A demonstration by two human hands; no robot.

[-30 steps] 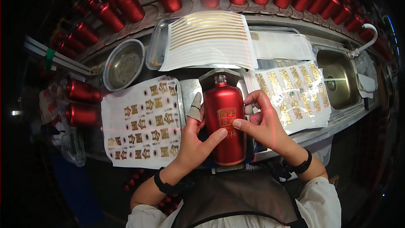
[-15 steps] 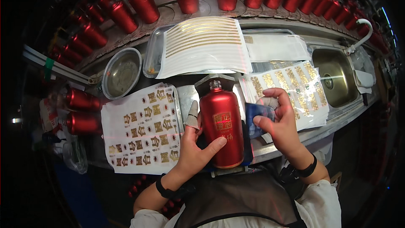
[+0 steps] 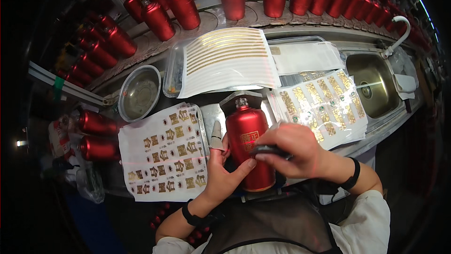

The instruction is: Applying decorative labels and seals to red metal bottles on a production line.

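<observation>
- The step in hand seems to be pressing or smoothing the gold emblem (image 3: pixel 249 140) onto the red bottle (image 3: pixel 239 153); this is a judgement from the pose.
- The bottle is lying at the near middle of the bench (image 3: pixel 390 121), its neck pointing far and its base near, with a metal rest (image 3: pixel 229 102) showing behind the neck.
- The left hand (image 3: pixel 224 177) is bracing the bottle's left side; its grip is partly closed, thumb resting on the front, one covered finger (image 3: pixel 216 136) pointing far.
- The right hand (image 3: pixel 297 151) is pinching a dark flat tool (image 3: pixel 271 151) in a closed grip and is holding it over the emblem's lower right.
- The next move is probably calling for even pressure across the whole emblem while the left grip is keeping the bottle from rolling.
- The right hand and tool are hiding part of the emblem and the bottle's right side.
- Blur is softening the right fingers, so whether the tool is actually touching is hard to tell.
- The left hand's lower fingers are disappearing behind the bottle.
</observation>
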